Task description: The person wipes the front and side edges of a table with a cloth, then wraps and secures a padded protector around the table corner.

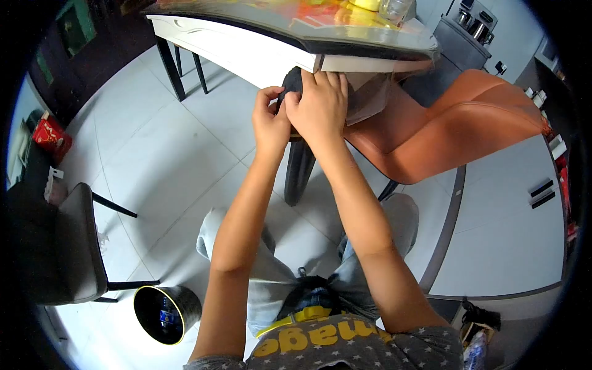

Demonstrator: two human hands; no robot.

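Observation:
A dark cloth [291, 81] lies against the top of the black table leg [299, 172], just under the corner of the white-sided table [228, 49]. My left hand [271, 120] is closed, thumb and fingers pinching the cloth's left side. Beside it, my right hand [320, 105] curls round the table corner, its thumb pressed at the cloth; the ends of its fingers are partly hidden by the table edge. Between my hands the cloth is mostly covered.
An orange chair [456, 132] stands close on the right of the leg. To the left are a dark chair [77, 246] and a black bin [191, 308] with a bottle inside. A white cabinet [505, 216] is at the right.

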